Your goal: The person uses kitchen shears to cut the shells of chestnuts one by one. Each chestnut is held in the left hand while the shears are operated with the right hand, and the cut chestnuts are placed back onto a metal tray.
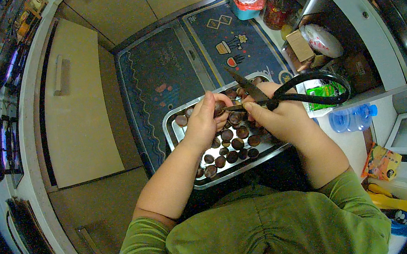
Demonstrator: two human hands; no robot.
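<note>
My left hand [206, 121] holds a brown chestnut [219, 108] between thumb and fingers. My right hand [272, 114] grips a pair of black-handled scissors [256, 90] near the pivot, with the large handle loops pointing right. The scissor blades are spread; the lower blade's tip is at the held chestnut, the upper one points up and away. Below both hands a shiny metal tray [167, 129] rests at my lap, bearing several loose chestnuts [238, 143]. The palm side of my right hand is partly hidden.
Dark printed mats [158, 71] cover the floor beyond the tray. A teal bin [246, 11] with a red liner stands at the back. To the right are an open cabinet holding packages, a green packet [323, 95] and a blue plastic bottle [353, 118]. A cabinet door [78, 104] is at left.
</note>
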